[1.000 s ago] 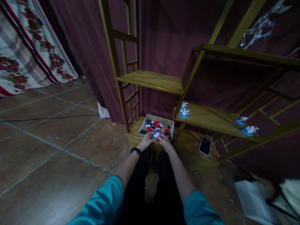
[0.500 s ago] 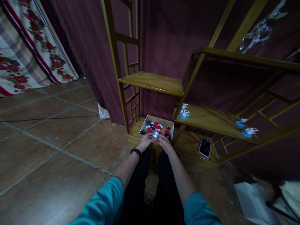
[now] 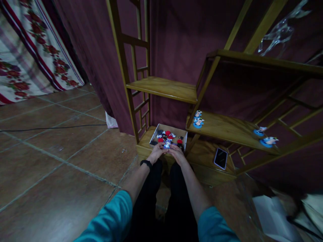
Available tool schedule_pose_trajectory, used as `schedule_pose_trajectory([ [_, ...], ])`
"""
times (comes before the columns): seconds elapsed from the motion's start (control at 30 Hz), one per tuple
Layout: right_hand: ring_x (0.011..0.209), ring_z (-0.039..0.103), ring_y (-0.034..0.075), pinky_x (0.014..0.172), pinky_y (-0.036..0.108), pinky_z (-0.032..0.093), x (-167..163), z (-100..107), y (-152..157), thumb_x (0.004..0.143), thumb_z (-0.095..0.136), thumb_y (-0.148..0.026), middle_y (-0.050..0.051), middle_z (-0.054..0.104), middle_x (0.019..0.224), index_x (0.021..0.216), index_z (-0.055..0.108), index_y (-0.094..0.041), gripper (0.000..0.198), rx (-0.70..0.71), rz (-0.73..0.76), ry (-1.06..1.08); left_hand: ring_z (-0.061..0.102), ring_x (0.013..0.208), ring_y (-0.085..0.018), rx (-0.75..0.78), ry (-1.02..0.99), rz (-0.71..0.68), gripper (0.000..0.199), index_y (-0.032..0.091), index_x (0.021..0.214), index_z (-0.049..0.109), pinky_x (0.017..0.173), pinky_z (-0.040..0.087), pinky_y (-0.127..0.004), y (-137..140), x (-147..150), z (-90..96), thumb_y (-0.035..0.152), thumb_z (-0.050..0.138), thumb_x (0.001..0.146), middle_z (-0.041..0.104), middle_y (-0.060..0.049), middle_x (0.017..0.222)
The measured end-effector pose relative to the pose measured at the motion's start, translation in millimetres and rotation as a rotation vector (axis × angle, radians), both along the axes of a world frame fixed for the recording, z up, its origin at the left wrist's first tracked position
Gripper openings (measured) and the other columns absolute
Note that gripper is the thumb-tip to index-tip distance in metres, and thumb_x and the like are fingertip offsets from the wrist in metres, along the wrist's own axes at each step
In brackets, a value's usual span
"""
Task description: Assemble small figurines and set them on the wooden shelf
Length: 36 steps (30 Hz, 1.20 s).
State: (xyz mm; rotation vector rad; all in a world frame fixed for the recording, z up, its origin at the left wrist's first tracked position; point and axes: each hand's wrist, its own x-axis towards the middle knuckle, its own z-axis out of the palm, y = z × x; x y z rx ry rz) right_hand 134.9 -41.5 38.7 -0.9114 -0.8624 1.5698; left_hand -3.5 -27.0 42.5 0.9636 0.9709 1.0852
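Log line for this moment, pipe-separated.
left hand: holding small figure | right hand: same figure | box: red pieces inside | phone: right of box

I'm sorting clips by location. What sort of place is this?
Probably a room in a home, judging by the wooden display unit, the small figurines on it and the floral fabric.

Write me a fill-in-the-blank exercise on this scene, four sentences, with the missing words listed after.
1. The left hand and right hand hold a small figurine at the ____ (near or far) side of the open box.
2. A black wristband circles the ____ wrist.
3. ____ blue-based figurines stand on the shelf right of the box.
4. The phone lies on a level ____ than that shelf.

Missing words: near; left; Four; lower.
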Motion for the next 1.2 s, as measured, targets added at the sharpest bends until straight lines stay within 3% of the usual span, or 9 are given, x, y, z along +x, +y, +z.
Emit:
schedule_pose_trajectory([
  [0.43,0.093,0.062,0.02,0.088,0.036,0.045,3,-9,4,0.054,0.073,-0.015,0.006,0.068,0.097,0.091,0.065,-0.02,0.039,-0.002,-0.134,-0.033,0.059,0.057,-0.012,0.014,-0.004,-0.06,0.053,0.013,0.1,0.055,0.057,0.043,-0.022,3,-1,-5.2,0.015,0.078,0.051,0.061,0.002,0.061],
  [0.67,0.091,0.062,0.019,0.086,0.035,0.045,3,-10,7,0.052,0.071,-0.014,0.004,0.068,0.096,0.094,0.064,-0.021,0.043,0.016,-0.124,-0.045,0.059,0.059,-0.011,0.067,-0.044,-0.099,0.059,0.013,0.109,0.056,0.056,0.042,-0.021,0,0,-0.5,0.012,0.075,0.053,0.063,0.001,0.066],
  [1.2,0.097,0.06,0.019,0.09,0.036,0.043,4,-11,7,0.051,0.068,-0.011,0.003,0.068,0.103,0.094,0.065,-0.023,0.044,0.113,-0.11,-0.061,0.054,0.058,-0.009,0.086,-0.072,-0.115,0.056,0.012,0.108,0.062,0.057,0.04,-0.022,0,-3,2.6,0.008,0.071,0.052,0.066,-0.002,0.072],
])
